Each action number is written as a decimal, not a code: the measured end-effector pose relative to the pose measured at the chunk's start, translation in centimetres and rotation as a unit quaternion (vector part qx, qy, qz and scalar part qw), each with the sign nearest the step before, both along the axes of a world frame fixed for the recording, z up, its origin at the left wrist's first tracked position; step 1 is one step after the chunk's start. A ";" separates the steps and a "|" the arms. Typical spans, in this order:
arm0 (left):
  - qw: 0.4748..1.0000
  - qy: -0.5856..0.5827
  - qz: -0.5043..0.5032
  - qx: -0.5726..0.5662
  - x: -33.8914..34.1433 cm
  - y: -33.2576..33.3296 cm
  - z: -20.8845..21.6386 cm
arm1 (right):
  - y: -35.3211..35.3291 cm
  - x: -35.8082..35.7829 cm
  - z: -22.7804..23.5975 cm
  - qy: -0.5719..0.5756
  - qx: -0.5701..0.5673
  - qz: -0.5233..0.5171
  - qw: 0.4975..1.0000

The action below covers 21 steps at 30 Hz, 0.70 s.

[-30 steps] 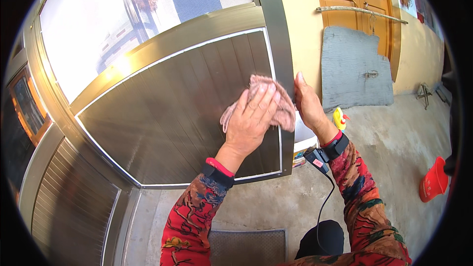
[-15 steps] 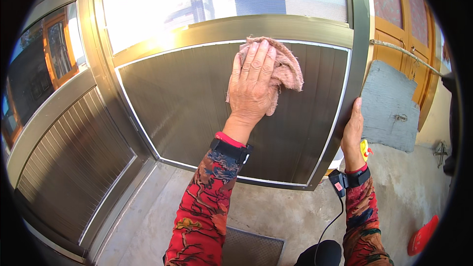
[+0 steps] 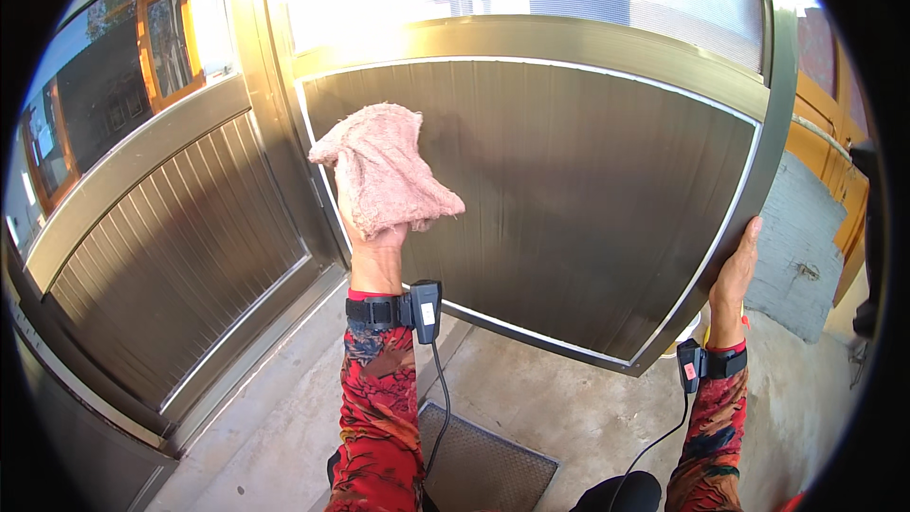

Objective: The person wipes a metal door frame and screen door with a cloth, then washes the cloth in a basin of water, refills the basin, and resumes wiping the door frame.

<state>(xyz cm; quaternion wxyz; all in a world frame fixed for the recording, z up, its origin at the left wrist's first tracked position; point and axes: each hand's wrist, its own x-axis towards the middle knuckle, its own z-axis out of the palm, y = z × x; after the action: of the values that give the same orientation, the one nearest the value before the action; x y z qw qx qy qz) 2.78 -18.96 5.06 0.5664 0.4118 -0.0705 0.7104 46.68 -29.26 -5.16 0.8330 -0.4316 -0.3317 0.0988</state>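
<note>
Near, a dark doormat (image 3: 488, 465) lies on the concrete. The left hand (image 3: 377, 245) is raised, closed around a bunched pink cloth (image 3: 379, 169) held just before the ribbed bronze door panel (image 3: 588, 209). At right, the right hand (image 3: 735, 275), fingers extended, grips the door's edge.

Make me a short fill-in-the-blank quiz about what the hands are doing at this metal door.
1. The left hand presses a crumpled ____ cloth against the ribbed bronze-coloured metal door panel.
2. The right hand grips the door's ____ edge.
3. Each wrist wears a black ____ with a cable.
4. On the concrete floor below lies a dark ____.

Missing words: pink; right; band; mat
</note>
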 end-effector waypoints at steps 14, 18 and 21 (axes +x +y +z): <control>0.941 0.046 -0.334 0.018 12.7 -5.8 -2.7 | -4.2 -11.7 3.1 -0.281 0.002 0.002 0.960; 0.945 0.091 -0.294 -0.109 13.8 -5.8 -5.7 | -1.7 -15.9 2.8 -0.151 -0.062 0.229 0.960; 0.956 0.158 -0.240 -0.062 12.5 -5.8 -6.7 | -1.2 -14.6 3.5 -0.120 0.016 0.199 0.972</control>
<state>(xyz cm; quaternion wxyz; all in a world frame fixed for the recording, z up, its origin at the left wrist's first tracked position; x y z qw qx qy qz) 15.32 -24.72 -1.62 0.7484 0.4537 -0.0326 0.4828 32.07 -30.42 -1.69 0.7574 -0.3522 -0.5101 0.2052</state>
